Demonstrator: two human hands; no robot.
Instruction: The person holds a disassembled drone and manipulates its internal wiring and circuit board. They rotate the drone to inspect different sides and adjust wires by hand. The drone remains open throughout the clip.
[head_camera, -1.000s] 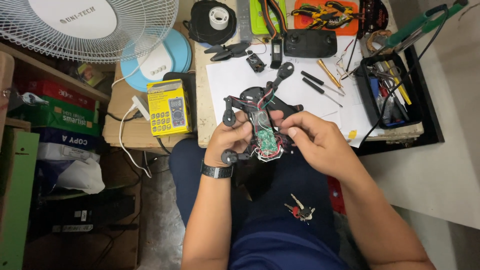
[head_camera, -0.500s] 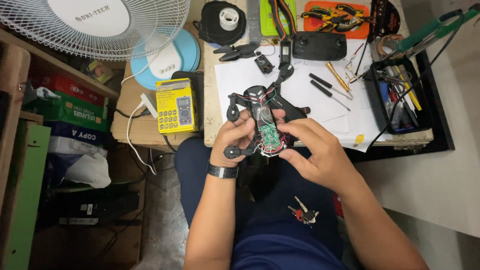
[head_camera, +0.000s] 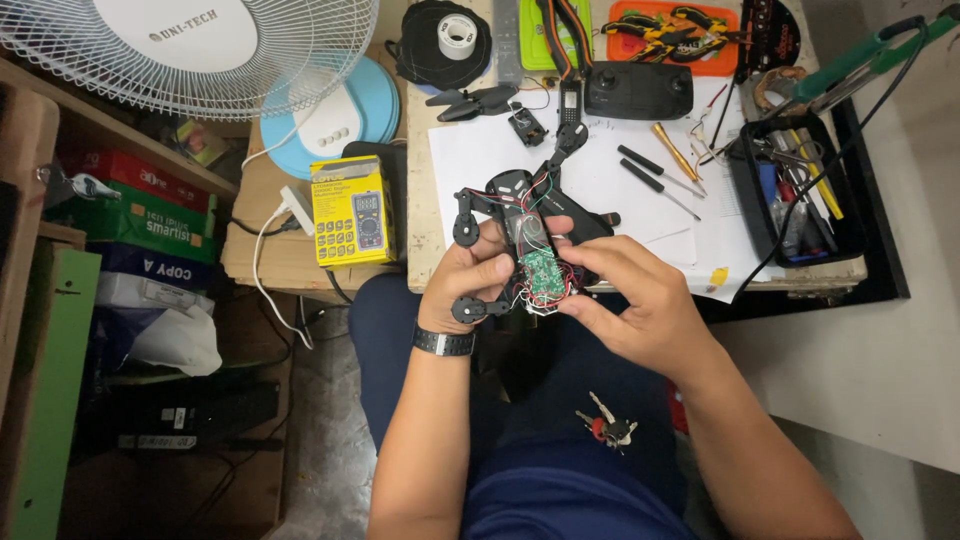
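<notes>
Item: opened black quadcopter drone (head_camera: 530, 235), held over the lap at the desk edge. Left hand (head_camera: 470, 280) grasps its left side, thumb beside a motor arm. Right hand (head_camera: 640, 305) has shifted since half a second ago, fingertips (head_camera: 570, 305) now pinching at the wires below the green circuit board (head_camera: 540, 272). Work remains on the wiring. Keys (head_camera: 607, 428) lie on the lap below the right wrist.

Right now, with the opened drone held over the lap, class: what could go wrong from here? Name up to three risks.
1. The drone is held past the table edge; a slip from the left hand could drop it.
2. The right hand fingers touch thin wires beside the green circuit board; they might pull loose.
3. Screwdrivers lie on loose paper and could roll off.
</notes>
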